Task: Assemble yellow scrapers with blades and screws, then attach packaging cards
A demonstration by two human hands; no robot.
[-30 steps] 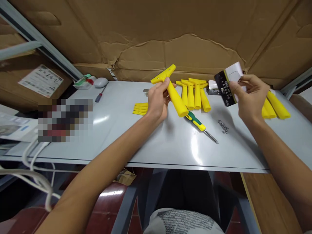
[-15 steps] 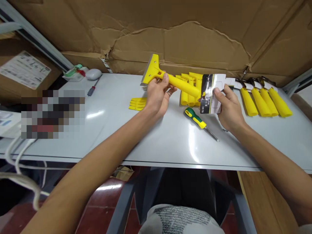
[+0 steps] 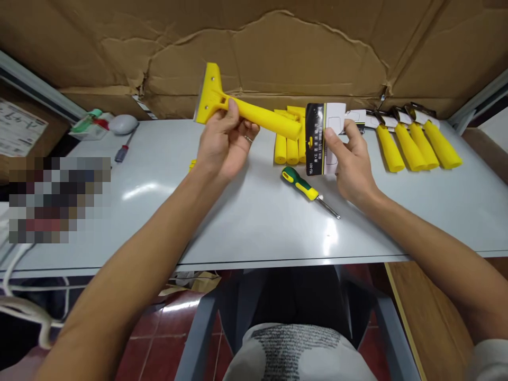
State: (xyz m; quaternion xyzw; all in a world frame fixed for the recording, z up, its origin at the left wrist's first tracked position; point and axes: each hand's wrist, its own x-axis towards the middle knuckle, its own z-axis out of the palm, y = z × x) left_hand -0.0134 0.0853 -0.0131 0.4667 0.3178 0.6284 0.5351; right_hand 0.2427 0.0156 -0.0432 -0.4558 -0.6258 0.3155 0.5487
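A yellow scraper (image 3: 265, 117) with a metal blade edge is held up over the table, and my left hand (image 3: 226, 140) is closed around its neck, with the blade end pointing left. Between the thumb and fingers of my right hand (image 3: 353, 164) is a black and white packaging card (image 3: 316, 140) with a small punched hole. The card stands upright close by the end of the scraper handle. Below the card lies a green and yellow screwdriver (image 3: 305, 185). Several yellow handles (image 3: 286, 151) lie behind, partly hidden by the card.
Several yellow scrapers with cards (image 3: 413, 151) lie in a row at the right. At the back left are a small plastic tray (image 3: 85, 129), a white rounded object (image 3: 123, 125) and another screwdriver (image 3: 123, 152). Cardboard (image 3: 270, 58) lines the rear of the white table (image 3: 246, 227).
My left hand has raised the scraper a little and moved left with it. The card in my right hand now shows more of its printed face. The whole view has shifted somewhat.
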